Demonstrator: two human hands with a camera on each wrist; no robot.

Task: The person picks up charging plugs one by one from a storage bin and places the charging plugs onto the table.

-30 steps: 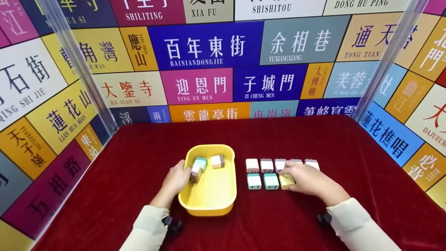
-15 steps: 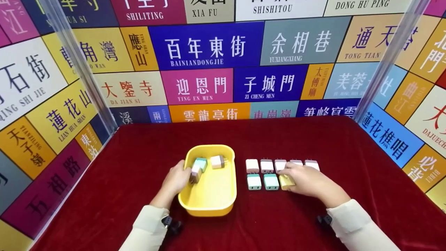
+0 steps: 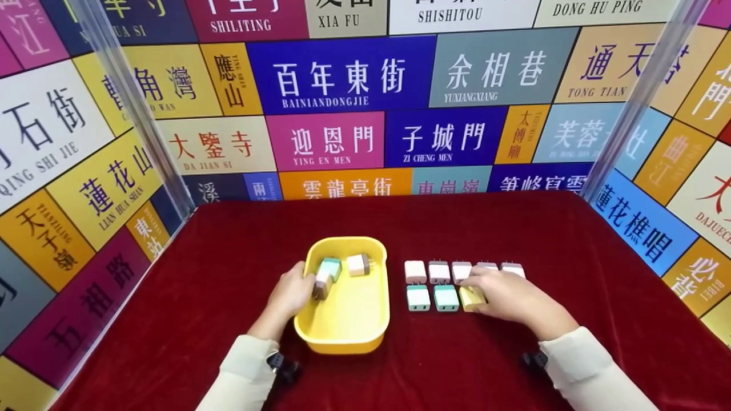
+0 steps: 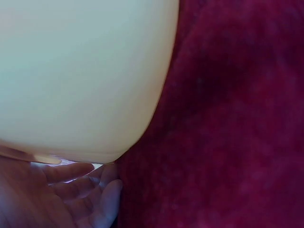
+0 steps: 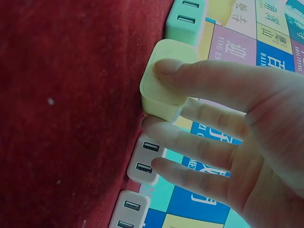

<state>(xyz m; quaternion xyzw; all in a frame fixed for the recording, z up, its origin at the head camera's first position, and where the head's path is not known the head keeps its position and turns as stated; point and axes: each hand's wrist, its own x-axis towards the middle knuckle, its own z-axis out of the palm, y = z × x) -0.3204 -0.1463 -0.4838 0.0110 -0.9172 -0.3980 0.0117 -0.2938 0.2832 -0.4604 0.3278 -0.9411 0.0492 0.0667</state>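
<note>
Head view, teal chargers [image 3: 418, 298] just left of the yellow charger [image 3: 470, 298] at the red worktop [image 3: 457, 365], pale chargers [image 3: 415, 272] behind, left hand [image 3: 289, 290] gripping the yellow bin [image 3: 342, 346], right hand [image 3: 505, 292] pinching the yellow charger, blank face toward the person, long axis unclear

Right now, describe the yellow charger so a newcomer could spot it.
On the red cloth, find the big yellow tub; to its right sit two rows of chargers. At the right end of the nearer row, the right hand pinches the yellow charger. It is the only yellow one visible, beside a green-and-white neighbour.
</note>
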